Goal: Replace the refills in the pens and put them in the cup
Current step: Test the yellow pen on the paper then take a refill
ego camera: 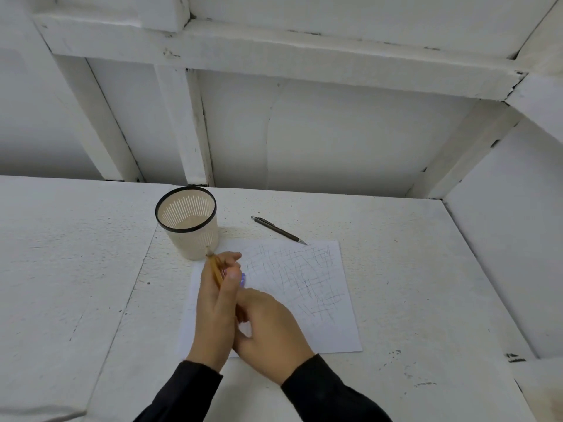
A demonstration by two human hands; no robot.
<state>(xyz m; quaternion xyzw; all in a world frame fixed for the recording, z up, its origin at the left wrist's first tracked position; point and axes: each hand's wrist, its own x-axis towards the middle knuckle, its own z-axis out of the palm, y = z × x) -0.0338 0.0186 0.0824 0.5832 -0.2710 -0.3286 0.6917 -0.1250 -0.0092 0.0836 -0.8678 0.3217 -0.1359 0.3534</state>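
White tabletop in a white-walled alcove. A sheet of paper lies flat on it, front centre, covered in crossing pen scribbles. Cup: beige, slotted wall, black rim, upright at the paper's far left corner; cannot tell whether it stands on the sheet or just off it. Both hands are over the near left part of the paper, pressed together, dark sleeves behind them. Left hand: fingers and thumb curled round a yellow pen, whose tip points away toward the base of the cup, near it in the view. Right hand: knuckles up, against the left hand; its fingers are hidden behind the left hand, so its grip cannot be told. Dark pen lies loose on the tabletop right of the cup, tip at the paper's far edge. A small purple piece shows just behind the left thumb; unidentified.
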